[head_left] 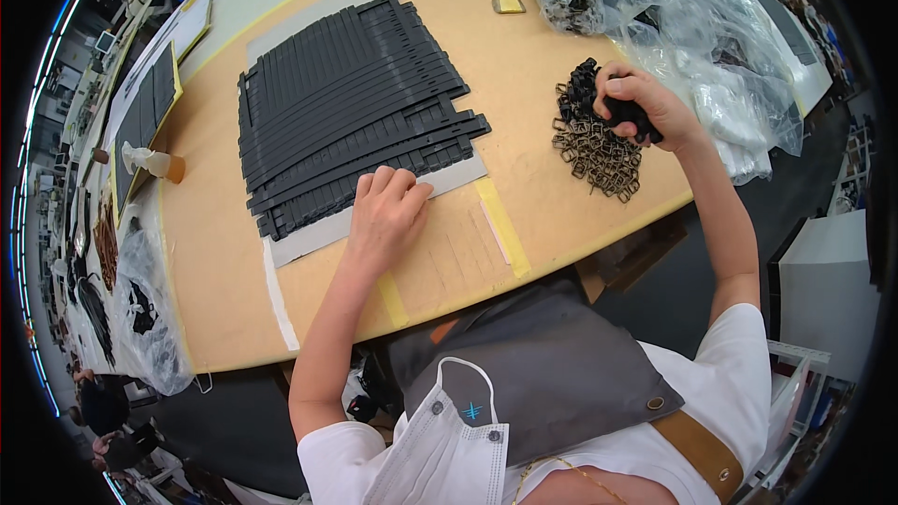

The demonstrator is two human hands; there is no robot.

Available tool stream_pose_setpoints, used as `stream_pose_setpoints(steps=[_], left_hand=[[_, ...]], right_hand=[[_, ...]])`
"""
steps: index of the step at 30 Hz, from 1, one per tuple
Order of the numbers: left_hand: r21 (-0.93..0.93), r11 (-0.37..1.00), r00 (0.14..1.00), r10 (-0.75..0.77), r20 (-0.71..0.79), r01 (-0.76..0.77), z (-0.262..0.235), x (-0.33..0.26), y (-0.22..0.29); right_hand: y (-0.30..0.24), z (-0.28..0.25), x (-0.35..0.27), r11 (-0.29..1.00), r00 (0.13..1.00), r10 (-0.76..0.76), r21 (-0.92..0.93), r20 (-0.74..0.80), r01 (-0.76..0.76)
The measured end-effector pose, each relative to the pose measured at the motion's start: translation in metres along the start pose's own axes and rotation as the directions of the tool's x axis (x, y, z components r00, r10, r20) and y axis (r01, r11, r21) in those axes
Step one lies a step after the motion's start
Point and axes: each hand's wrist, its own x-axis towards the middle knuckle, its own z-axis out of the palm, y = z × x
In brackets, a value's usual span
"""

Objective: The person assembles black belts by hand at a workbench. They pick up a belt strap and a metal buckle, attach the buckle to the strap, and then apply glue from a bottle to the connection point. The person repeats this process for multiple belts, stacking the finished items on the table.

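The left hand (385, 210) lies flat, fingers together, on the long flat black straps (351, 98). They look soft and bendy, easiest to lift by an end. The right hand (641, 105) pinches something from the pile of small dark metal square rings (597, 145), which look hard and light.

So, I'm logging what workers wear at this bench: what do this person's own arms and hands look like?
Both forearms are bare from short white sleeves down. The left hand and right hand wear no gloves, and no rings, watch or bracelets are visible. A grey apron with a tan strap lies over the white shirt, and a white face mask hangs at the chest.
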Motion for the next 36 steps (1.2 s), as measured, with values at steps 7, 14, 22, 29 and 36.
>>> stream_pose_setpoints(steps=[7, 14, 22, 29, 36], left_hand=[[0.092, 0.99, 0.994, 0.1, 0.048, -0.104, 0.001, -0.001, -0.012], [0.168, 0.976, 0.99, 0.134, 0.043, -0.139, 0.006, -0.004, -0.008], [0.208, 0.959, 0.981, 0.189, 0.041, -0.193, 0.015, -0.002, -0.011], [0.209, 0.96, 0.982, 0.191, -0.001, -0.187, 0.019, 0.0, -0.012], [0.191, 0.967, 0.983, 0.181, -0.036, -0.171, 0.02, 0.003, -0.012]], right_hand=[[0.023, 0.085, 0.026, 0.991, 0.979, 0.124, -0.073, 0.16, -0.114], [0.036, 0.129, 0.04, 0.951, 0.967, 0.18, -0.284, 0.183, -0.123], [0.056, 0.129, 0.037, 0.948, 0.974, 0.158, -0.301, 0.164, -0.103], [0.059, 0.111, 0.036, 0.927, 0.99, 0.124, -0.365, 0.07, -0.091], [0.057, 0.087, 0.065, 0.932, 1.0, 0.021, -0.361, -0.016, -0.026]])
